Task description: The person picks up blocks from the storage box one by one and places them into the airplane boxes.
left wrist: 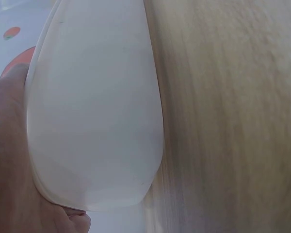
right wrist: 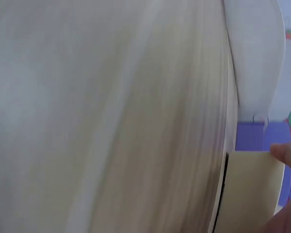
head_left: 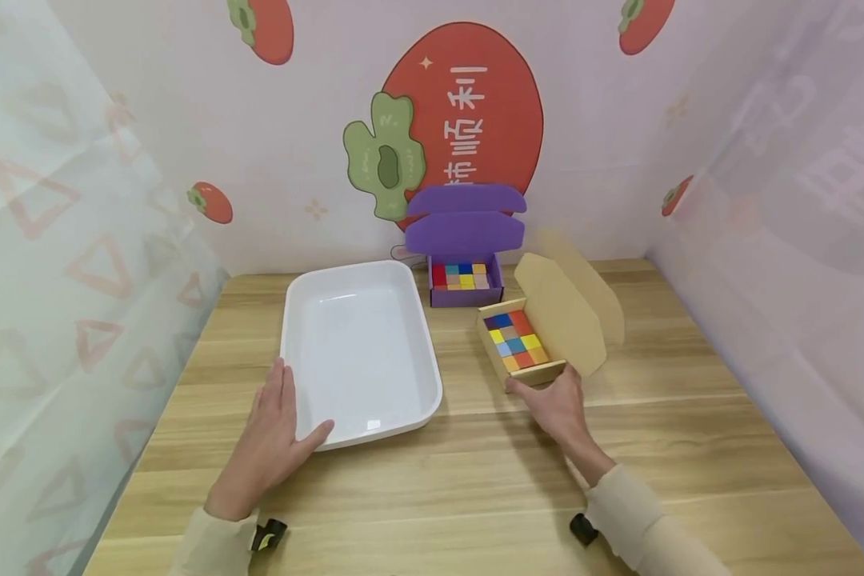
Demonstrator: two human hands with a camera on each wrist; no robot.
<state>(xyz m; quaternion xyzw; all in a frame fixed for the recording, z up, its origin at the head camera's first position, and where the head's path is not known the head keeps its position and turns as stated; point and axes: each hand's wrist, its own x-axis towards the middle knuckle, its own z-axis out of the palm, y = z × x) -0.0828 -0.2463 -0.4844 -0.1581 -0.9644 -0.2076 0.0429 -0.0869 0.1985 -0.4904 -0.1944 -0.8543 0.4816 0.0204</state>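
Observation:
My left hand (head_left: 266,440) rests on the near left corner of a white plastic tray (head_left: 363,352), its fingers straight along the left rim and its thumb spread at the front edge. In the left wrist view the tray's outer side (left wrist: 94,107) fills the middle. On the right, my right hand (head_left: 556,400) grips the near end of a tan cardboard box (head_left: 540,374), thumb and fingers at opposite corners. This box stands turned at an angle, lid raised, with rows of coloured wooden blocks (head_left: 516,342) inside. The right wrist view shows the thumb on the box's side (right wrist: 250,189).
Behind the tan box stands a purple cardboard box (head_left: 466,298), lid up, also filled with coloured blocks (head_left: 461,277). Everything is on a wooden table (head_left: 432,512). A printed cloth (head_left: 317,144) hangs close behind the table and along both sides.

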